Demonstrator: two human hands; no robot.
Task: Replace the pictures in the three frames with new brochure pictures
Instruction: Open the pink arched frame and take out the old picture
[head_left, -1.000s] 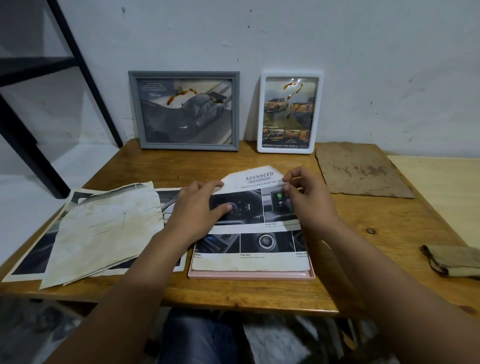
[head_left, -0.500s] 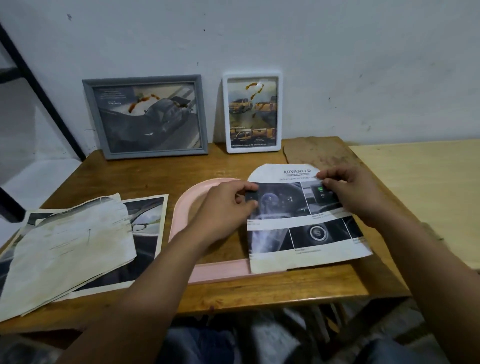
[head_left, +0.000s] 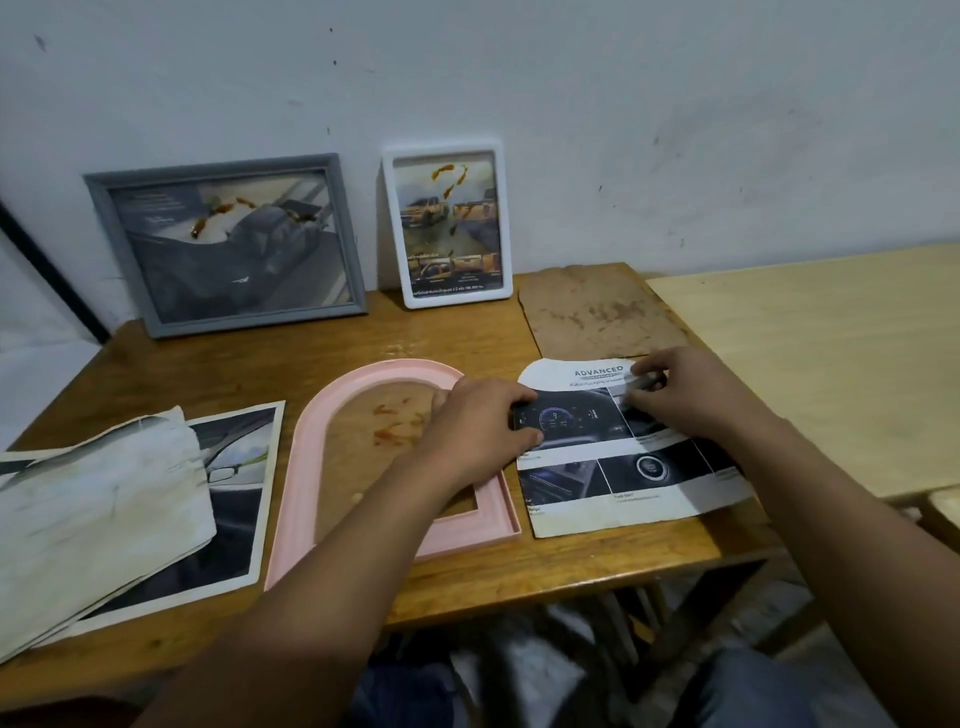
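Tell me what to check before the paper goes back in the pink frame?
1. Arch-topped brochure picture with car dashboard photos held by both hands: ok; left hand and right hand pinch its upper part.
2. Pink arch-shaped plastic frame lying flat on the brown wooden table: ok.
3. Frame opening free of paper: ok, but orange smears show inside.
4. Picture lined up over the frame: not ok; it lies to the frame's right.
5. Brown stained backing board within reach: ok, behind the picture.
6. Picture's shape fits the opening: cannot tell.
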